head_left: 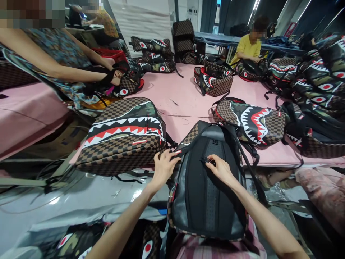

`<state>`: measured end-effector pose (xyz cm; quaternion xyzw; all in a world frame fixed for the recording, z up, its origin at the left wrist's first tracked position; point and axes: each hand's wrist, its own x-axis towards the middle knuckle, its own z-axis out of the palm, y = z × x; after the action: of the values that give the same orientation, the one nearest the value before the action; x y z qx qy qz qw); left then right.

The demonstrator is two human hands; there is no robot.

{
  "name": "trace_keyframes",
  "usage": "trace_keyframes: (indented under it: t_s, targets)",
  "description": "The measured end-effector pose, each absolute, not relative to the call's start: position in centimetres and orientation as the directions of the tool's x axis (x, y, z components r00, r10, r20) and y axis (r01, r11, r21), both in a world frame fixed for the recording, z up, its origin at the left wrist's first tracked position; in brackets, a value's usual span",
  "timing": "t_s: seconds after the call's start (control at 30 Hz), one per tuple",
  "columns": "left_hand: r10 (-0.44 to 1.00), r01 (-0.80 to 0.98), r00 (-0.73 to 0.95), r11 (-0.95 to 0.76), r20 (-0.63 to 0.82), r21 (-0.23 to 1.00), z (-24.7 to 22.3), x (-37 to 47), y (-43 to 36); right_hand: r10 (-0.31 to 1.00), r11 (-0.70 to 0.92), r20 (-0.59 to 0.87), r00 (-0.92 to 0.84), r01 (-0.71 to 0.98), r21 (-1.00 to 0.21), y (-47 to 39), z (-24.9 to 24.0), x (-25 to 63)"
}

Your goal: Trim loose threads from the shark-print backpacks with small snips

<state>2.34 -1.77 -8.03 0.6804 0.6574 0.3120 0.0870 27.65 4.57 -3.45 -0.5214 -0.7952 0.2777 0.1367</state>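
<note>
A backpack [198,201] with a black padded back panel leans upright against the table edge, its back facing me. My left hand [164,167] is at its left side, with bent fingers on the checkered shoulder strap [190,136] beside a small red-and-white label. Over the middle of the back panel, my right hand [219,168] is closed on a small dark pointed tool, which looks like thread snips [210,162]. To the left, a brown checkered backpack [121,154] with a shark-mouth print lies on the table, close to my left hand.
The pink table [183,93] carries another shark-print backpack [253,120] at right and a smaller one [212,81] farther back. Bags are piled at far right. A co-worker's hands [115,75] handle a bag at left; a person in yellow [249,50] sits at the back.
</note>
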Motion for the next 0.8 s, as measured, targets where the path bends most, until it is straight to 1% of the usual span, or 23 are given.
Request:
trace_keyframes:
  t_s: [0.03, 0.07, 0.13, 0.2, 0.3, 0.43, 0.53, 0.67, 0.73, 0.8]
  targets:
    - [0.951, 0.830, -0.126, -0.055, 0.283, 0.555, -8.1, 2.5, -1.3, 0.903, 0.310, -0.059, -0.425, 0.742, -0.594, 4.6, -3.7, 27.5]
    - [0.956, 0.810, -0.157, -0.018, 0.246, 0.586, -8.1, 2.8, -0.9, 0.905, 0.313, -0.045, -0.424, 0.733, -0.604, 4.5, -4.0, 27.5]
    - [0.974, 0.774, -0.136, -0.010, 0.183, 0.633, -8.1, 3.9, -0.3, 0.914, 0.301, -0.030, -0.405, 0.725, -0.620, 4.5, -4.3, 27.4]
    - [0.979, 0.781, -0.121, -0.008, 0.164, 0.625, -8.1, 5.2, -0.2, 0.921, 0.286, -0.030, -0.389, 0.724, -0.628, 4.5, -4.5, 27.4]
    - [0.968, 0.819, -0.168, 0.033, 0.185, 0.573, -8.2, 6.6, -0.5, 0.922, 0.276, -0.040, -0.385, 0.726, -0.630, 4.5, -4.7, 27.3]
    - [0.965, 0.840, -0.169, 0.034, 0.201, 0.542, -8.1, 7.0, -0.3, 0.927, 0.258, -0.055, -0.372, 0.736, -0.625, 4.5, -5.0, 27.2]
    - [0.967, 0.859, -0.144, 0.016, 0.211, 0.512, -7.5, 7.0, 0.1, 0.928, 0.251, -0.063, -0.366, 0.743, -0.621, 4.5, -5.2, 27.1]
    - [0.968, 0.885, -0.063, -0.057, 0.241, 0.461, -6.9, 7.4, 0.1, 0.924, 0.259, -0.063, -0.376, 0.740, -0.621, 4.3, -5.1, 27.2]
    - [0.963, 0.875, -0.057, -0.080, 0.265, 0.478, -7.0, 7.5, -0.1, 0.921, 0.281, -0.043, -0.387, 0.736, -0.616, 4.1, -4.8, 27.1]
    - [0.951, 0.845, -0.092, -0.083, 0.296, 0.529, -7.4, 7.6, -0.4, 0.912, 0.320, -0.018, -0.411, 0.735, -0.598, 3.9, -4.4, 26.9]
